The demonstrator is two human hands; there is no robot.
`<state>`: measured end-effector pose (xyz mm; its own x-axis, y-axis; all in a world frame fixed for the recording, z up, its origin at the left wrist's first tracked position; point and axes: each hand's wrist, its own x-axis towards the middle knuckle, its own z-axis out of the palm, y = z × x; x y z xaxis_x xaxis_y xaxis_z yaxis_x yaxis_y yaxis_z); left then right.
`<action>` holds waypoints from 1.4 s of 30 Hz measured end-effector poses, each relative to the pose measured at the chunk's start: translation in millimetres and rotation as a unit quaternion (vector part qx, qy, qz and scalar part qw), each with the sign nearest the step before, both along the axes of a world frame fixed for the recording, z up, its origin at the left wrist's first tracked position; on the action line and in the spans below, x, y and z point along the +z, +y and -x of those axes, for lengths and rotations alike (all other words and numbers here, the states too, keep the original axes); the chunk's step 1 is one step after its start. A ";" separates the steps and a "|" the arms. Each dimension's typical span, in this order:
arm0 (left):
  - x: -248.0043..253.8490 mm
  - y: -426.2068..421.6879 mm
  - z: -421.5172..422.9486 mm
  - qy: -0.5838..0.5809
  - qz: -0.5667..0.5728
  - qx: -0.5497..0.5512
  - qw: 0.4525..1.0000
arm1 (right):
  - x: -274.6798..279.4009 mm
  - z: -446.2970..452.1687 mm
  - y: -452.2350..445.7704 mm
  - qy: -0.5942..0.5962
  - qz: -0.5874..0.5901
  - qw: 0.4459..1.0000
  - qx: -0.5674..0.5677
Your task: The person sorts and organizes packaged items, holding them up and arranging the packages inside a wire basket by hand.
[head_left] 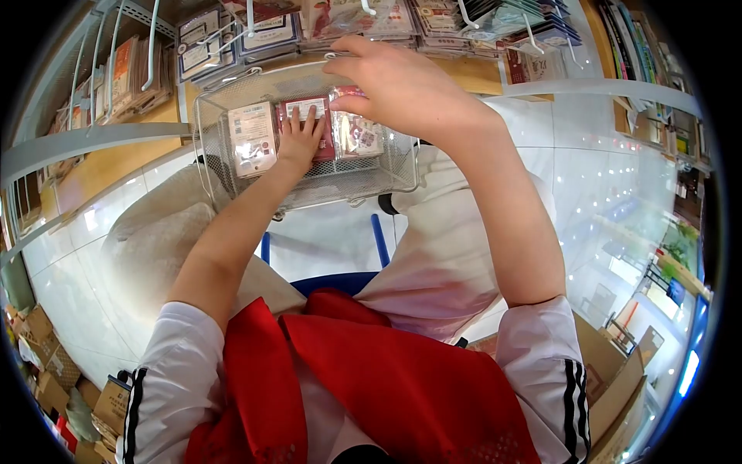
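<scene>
A wire mesh basket (402, 166) sits in front of me at the shelf edge. Inside it lie several flat packs side by side: a cream pack (253, 139), a red pack (321, 143) and a clear-wrapped red and white pack (359, 139). My left hand (300, 143) reaches into the basket, its spread fingers resting on the red pack. Over the basket's far right part is my right hand (394, 85), with fingers and thumb apart and nothing visible between them. It partly covers the clear-wrapped pack.
Beyond the basket, a wooden shelf (487, 68) holds rows of wrapped packs (270, 35) under white display hooks (369, 8). Grey rails (100, 139) run on both sides. A blue stool (332, 282) is below me, and cardboard boxes (50, 394) stand at the lower left.
</scene>
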<state>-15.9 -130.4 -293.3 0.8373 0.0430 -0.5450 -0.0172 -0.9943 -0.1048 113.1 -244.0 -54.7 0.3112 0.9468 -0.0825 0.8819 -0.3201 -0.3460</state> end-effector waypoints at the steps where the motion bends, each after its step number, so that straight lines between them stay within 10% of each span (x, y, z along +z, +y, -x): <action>1: -5.3 0.3 1.1 -0.010 -0.004 -0.005 1.000 | -1.2 -1.0 0.3 -0.002 -0.001 1.000 0.001; 42: -1.8 10.1 2.6 -0.029 0.098 -0.004 0.995 | -22.4 -7.6 14.1 0.011 -0.009 1.000 0.002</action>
